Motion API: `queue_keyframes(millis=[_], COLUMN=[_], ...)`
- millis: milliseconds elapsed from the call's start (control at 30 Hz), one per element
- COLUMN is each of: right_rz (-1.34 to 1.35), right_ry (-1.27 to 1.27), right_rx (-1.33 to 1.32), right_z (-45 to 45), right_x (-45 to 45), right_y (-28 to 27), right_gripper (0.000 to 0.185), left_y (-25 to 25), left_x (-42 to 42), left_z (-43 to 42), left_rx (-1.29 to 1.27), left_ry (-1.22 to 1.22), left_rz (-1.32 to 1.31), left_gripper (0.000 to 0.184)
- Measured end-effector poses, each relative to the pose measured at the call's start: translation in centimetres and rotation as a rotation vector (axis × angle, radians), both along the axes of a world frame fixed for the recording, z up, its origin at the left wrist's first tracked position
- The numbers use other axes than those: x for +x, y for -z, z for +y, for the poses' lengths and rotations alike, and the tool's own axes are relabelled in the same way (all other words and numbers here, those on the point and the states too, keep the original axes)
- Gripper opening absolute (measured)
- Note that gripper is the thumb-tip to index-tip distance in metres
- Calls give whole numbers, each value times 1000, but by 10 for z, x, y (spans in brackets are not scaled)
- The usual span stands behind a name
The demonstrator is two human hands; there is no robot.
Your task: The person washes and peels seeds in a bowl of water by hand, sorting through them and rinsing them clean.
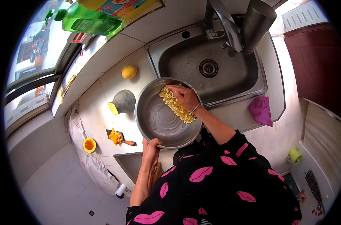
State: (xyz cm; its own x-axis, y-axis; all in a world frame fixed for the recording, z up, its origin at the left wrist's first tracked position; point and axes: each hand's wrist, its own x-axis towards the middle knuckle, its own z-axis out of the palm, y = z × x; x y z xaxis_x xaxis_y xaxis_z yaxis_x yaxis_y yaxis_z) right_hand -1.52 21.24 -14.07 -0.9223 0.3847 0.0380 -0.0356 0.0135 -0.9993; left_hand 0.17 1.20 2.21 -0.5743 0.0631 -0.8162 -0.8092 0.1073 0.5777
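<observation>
A round metal basin point(146, 120) is tilted over the counter beside the sink. My left hand point(151, 149) grips its near rim, thumb over the edge. Inside, a long heap of pale yellow pumpkin seeds point(174, 106) lies along the sink side of the basin. My right hand point(184, 98) reaches in over the far end of the heap, fingers stretched out and touching the seeds. The fingertips are partly hidden by the hand's back. A bracelet circles that wrist.
Left of the basin are a lemon-like yellow fruit point(129, 71), a grey-green pumpkin piece point(124, 101), a cleaver point(129, 143) bearing orange pulp point(115, 137), and a hollowed pumpkin end point(89, 145). The sink point(230, 80) borders the basin; a purple cloth point(260, 111) lies right.
</observation>
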Motion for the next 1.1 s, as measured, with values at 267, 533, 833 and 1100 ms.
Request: queue_keyframes(millis=[267,533,833,1100], right_rz=[-3,-15,-16,-22], right_ry=[2,0,-3,-5], right_rx=[4,-12,-29,-25], right_z=[0,0,0,0], right_x=[0,0,0,0], right_y=[1,-1,1,-1], right_gripper=[24,24,23,24], left_y=[1,-4,1,1], left_x=[0,-2,-2,-2], left_z=[0,4,-1,-1], left_rx=[7,-15,-4,-13], left_ry=[-3,-5,13,20], left_rz=[0,-9,-1,-4], left_gripper=[66,66,67,68])
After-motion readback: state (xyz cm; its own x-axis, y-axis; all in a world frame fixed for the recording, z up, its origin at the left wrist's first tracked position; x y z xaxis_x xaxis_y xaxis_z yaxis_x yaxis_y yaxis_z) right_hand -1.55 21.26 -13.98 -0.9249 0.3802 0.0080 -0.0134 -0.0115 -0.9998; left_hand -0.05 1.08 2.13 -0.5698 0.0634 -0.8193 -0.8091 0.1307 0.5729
